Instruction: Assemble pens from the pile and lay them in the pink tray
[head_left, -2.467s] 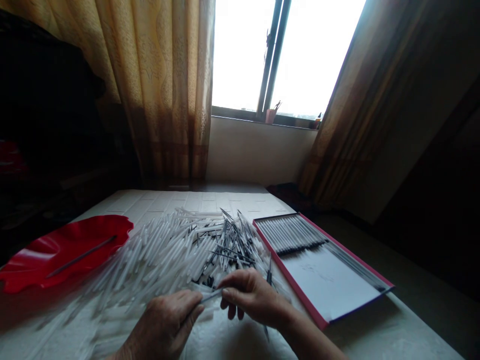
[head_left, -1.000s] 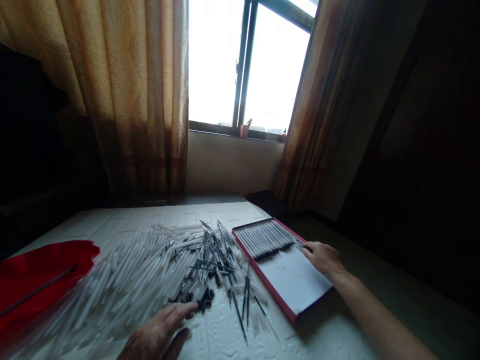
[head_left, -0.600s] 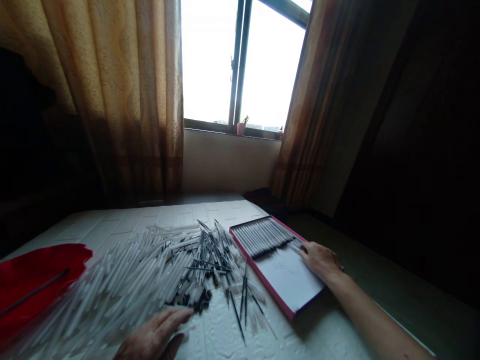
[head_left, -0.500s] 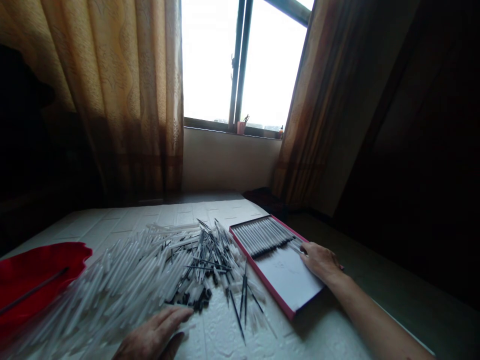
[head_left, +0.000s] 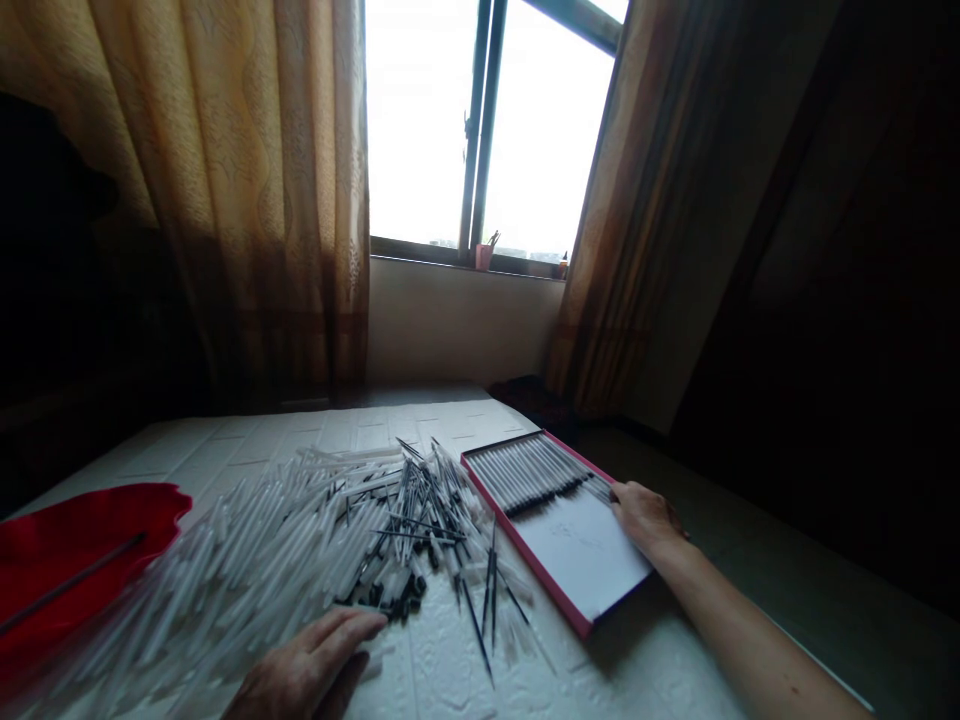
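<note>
My right hand (head_left: 646, 515) is at the right side of a shallow pink-edged box (head_left: 544, 580), its fingers closed on the end of a pale pen (head_left: 600, 488). Inside the box, a row of clear pens (head_left: 529, 468) with dark ends lies side by side across the far half. My left hand (head_left: 311, 660) rests on the table with its fingers stretched out, close to a bunch of black pen caps (head_left: 397, 600). Above it spreads a big loose heap of clear pen barrels (head_left: 247, 540), with dark, thin pen refills (head_left: 431, 500) on its right side.
A red basin (head_left: 82, 540) with a dark stick across it stands at the left. The white brick-patterned table cover (head_left: 442, 675) runs under everything. Behind are brown curtains (head_left: 270, 200), a bright window, and a pink cup (head_left: 484, 257) on the sill.
My right hand has shifted slightly to the right along the box edge. My left hand has stayed almost in place. The whole view has moved a little.
</note>
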